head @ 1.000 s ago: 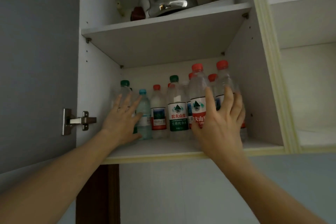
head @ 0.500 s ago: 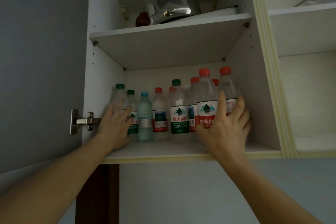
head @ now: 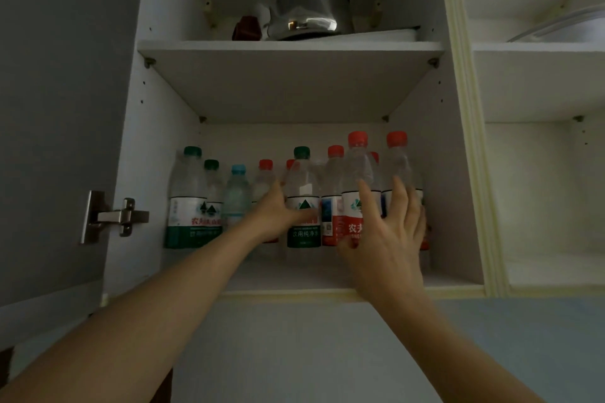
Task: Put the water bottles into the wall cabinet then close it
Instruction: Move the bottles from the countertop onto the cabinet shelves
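The left hand (head: 278,216) has slid from the green-capped bottles at the shelf's left end to the middle of the row, its grip wide with fingers pressing a green-labelled bottle (head: 302,203). The right hand (head: 386,235) stays spread flat against the red-capped bottles (head: 358,193) — all water bottles stand on the lower shelf (head: 294,275), so only tidying and closing the cabinet door (head: 59,108) seem left.

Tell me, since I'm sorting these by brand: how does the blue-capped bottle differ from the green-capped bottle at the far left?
The blue-capped bottle is shorter than the far-left green-capped bottle. Its cap is light blue and its label pale, while the green-capped one carries a white label with a dark green band. The blue-capped one stands further back. Both stand upright, clear and capped, on the lower shelf, and neither hand touches them.
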